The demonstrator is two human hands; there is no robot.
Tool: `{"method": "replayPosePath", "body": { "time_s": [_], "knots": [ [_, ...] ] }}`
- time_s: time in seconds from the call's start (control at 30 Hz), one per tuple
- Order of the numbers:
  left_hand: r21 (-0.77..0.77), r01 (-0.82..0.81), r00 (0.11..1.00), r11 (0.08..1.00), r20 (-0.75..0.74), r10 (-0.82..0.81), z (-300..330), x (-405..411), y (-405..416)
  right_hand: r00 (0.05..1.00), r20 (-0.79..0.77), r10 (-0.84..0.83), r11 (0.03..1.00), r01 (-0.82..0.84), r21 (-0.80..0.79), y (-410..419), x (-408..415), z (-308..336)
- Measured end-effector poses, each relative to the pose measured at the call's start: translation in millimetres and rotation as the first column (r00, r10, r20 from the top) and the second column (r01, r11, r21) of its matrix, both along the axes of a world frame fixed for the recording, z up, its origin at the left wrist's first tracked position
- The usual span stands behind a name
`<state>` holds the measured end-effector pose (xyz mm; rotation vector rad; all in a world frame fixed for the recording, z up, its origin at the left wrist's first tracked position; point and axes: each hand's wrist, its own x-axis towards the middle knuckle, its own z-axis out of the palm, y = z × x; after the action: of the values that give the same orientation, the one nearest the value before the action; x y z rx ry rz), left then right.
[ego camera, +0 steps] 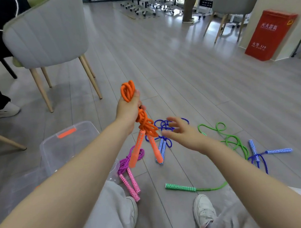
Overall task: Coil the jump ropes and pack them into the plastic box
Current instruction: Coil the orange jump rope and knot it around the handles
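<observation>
The orange jump rope (143, 122) is a braided cord bundled into loops, held up in the air above the grey plank floor (178, 70). The left hand (129, 106) has its grip clamped round the middle of the bundle, with loops sticking out above the fist and more hanging below it. Its two orange handles (137, 150), moulded with a diamond pattern, dangle down and splay apart. The right hand (180, 132) hovers just beside the hanging loops, its grip apart with fingers spread and holding nothing.

The clear plastic box (65, 145) stands on the floor to the left, under the left forearm; it is a see-through tub with rounded corners and an orange latch (67, 133) on its far rim.

On the floor in front of the person's light trousers and white shoe (204, 212) lie the other ropes. A magenta jump rope (129, 171), coiled, with pink diamond-patterned handles, lies next to the box. A blue jump rope (162, 140) lies knotted behind the orange handles, and a second blue jump rope (258, 156) lies farther right with its handles spread. A green jump rope (228, 139) trails loose in curves, one green handle (179, 187) lying near the shoe.

Farther off stand a grey upholstered chair (48, 31) on pale wooden legs and a red metal cabinet (269, 34) with white Chinese writing and the number 119.
</observation>
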<state>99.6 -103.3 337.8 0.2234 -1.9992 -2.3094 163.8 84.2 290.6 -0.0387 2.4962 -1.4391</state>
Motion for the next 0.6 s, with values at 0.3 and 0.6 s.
{"method": "replayPosePath", "body": {
  "time_s": [0.3, 0.6],
  "knots": [
    [0.108, 0.151, 0.915, 0.983, 0.362, -0.18, -47, -48, -1, 0.986, -0.158, -0.059, 0.998, 0.064, 0.028, -69, -46, -69],
    [-0.012, 0.558, 0.652, 0.83, 0.625, -0.429, -181, -83, -22, 0.996, 0.069, -0.061, 0.998, 0.063, -0.031, -92, -97, -178]
  ]
}}
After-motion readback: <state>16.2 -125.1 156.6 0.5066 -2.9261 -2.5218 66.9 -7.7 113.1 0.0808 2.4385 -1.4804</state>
